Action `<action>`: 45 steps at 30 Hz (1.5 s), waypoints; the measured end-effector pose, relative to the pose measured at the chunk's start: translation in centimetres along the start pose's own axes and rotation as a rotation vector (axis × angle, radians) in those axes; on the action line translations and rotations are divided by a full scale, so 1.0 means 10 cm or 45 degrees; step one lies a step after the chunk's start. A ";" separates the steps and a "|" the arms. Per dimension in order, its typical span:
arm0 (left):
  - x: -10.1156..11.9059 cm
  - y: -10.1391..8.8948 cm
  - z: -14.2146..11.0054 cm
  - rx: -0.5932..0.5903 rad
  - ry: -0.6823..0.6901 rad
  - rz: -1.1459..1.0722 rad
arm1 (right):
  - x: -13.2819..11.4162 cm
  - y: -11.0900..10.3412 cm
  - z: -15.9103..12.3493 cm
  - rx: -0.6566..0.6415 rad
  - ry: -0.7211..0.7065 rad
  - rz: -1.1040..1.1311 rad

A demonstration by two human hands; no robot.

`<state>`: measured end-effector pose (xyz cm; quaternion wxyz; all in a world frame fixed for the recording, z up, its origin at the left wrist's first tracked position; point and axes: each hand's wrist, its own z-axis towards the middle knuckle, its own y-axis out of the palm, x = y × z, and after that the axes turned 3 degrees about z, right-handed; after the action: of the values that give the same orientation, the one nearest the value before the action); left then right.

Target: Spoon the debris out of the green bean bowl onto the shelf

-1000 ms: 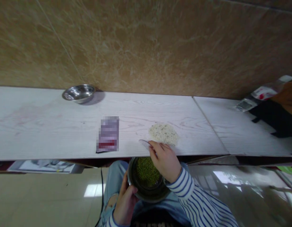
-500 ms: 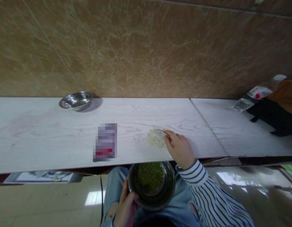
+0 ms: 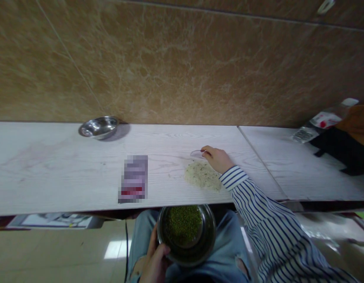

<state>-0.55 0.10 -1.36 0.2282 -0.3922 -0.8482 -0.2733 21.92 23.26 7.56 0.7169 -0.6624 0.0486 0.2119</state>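
Observation:
My left hand (image 3: 156, 257) grips the left rim of a steel bowl (image 3: 210, 245), which sits over my lap below the table edge. Small green beans (image 3: 183, 224), like mung beans, lie inside it. My right hand (image 3: 217, 158) is closed on a clear plastic spoon (image 3: 196, 153), held at the far edge of a spread pile of white rice-like grains (image 3: 201, 175) with dark specks in it. The pile lies on the pale wooden table (image 3: 167, 145). Part of the spoon's handle is hidden by my fingers.
A second, shallow steel bowl (image 3: 99, 129) stands by the wall at the back left. A blurred-out flat item (image 3: 134, 179) lies left of the grains. On the right are a plastic bottle (image 3: 325, 120) and a black and brown bag (image 3: 344, 143). The table's front edge runs above my lap.
My right hand has moved with the spoon toward the far side of the pile, uncovering more grains. My left hand still holds the bowl. The view has shifted slightly.

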 end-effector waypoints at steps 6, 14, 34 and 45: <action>0.02 0.00 -0.02 0.011 0.004 0.002 | -0.06 -0.01 0.00 -0.114 -0.176 0.092; 0.00 0.01 -0.05 -0.045 0.026 -0.016 | -0.08 -0.08 -0.10 -0.187 -0.356 0.130; -0.07 0.00 -0.14 -0.149 0.005 0.008 | -0.06 -0.13 -0.60 0.121 0.115 -0.053; -0.10 -0.01 -0.13 -0.092 0.040 0.010 | 0.07 -0.02 -0.51 0.141 0.236 0.001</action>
<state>0.16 -1.36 -1.07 0.2284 -0.3990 -0.8326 -0.3090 23.67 18.51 6.90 0.7446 -0.6386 0.1266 0.1471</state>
